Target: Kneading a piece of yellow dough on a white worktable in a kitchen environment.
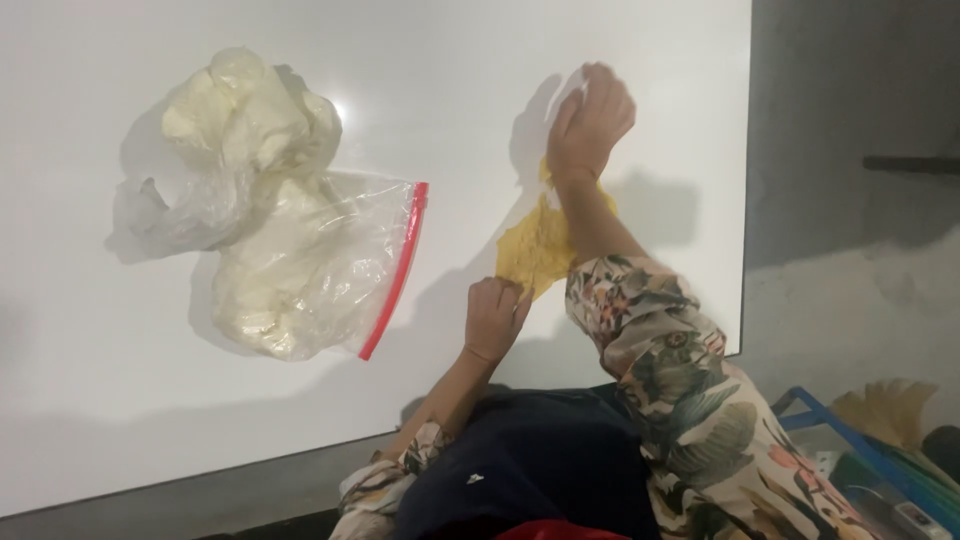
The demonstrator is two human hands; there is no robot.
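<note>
Yellow cloth [538, 245] lay near counter's [480, 60] right edge; left hand [494, 318] grip clamped on its near end, right hand [590, 120] fingers together on its far end.

Two plastic bags [290, 215] (one zip-sealed), one yellow cloth [535, 245], two hands [590, 120].

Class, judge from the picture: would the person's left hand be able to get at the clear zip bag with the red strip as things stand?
Probably yes. The left hand rests on the yellow cloth, with only bare white table between it and the zip bag.
</note>
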